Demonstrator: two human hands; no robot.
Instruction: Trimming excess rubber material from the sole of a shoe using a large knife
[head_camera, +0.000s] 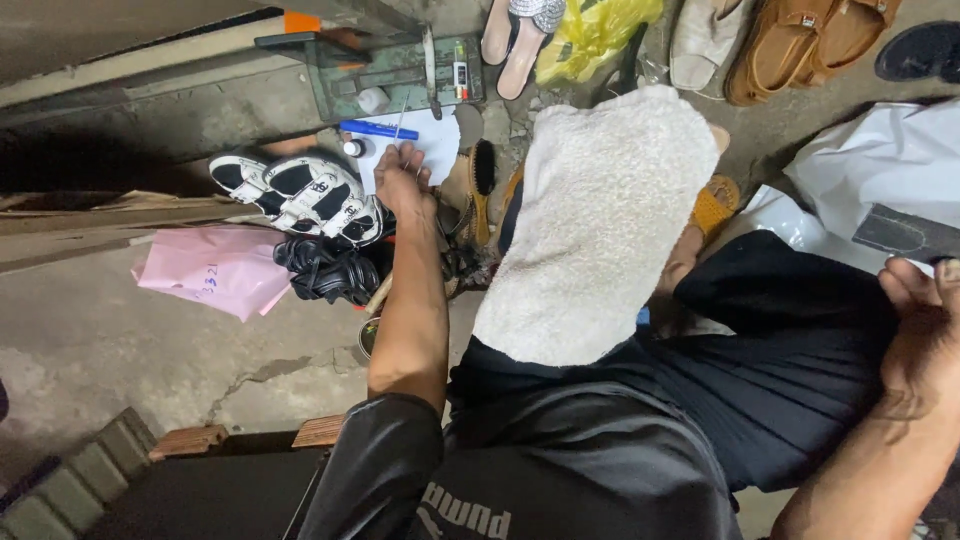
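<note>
two hands are in view. left hand (402, 180) reaches forward, fingers pinched on a thin needle-like tool (400, 122) over white paper (435, 140), beside a blue pen (378, 129) and black-and-white sandals (300, 192). right hand (925, 335) is closed on a dark flat piece (905, 232) at the frame's right edge. white towel (595, 225) covers the lap.

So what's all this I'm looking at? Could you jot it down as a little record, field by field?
Setting: concrete floor, seen from above
Left hand: stretched forward, fingers pinching a thin needle-like tool over white paper
Right hand: at the frame's right edge, by a dark flat piece
On lap: white fluffy towel
Near left hand: black-and-white sneakers, blue pen, brush, pink paper
Far side: sandals, yellow bag
</note>
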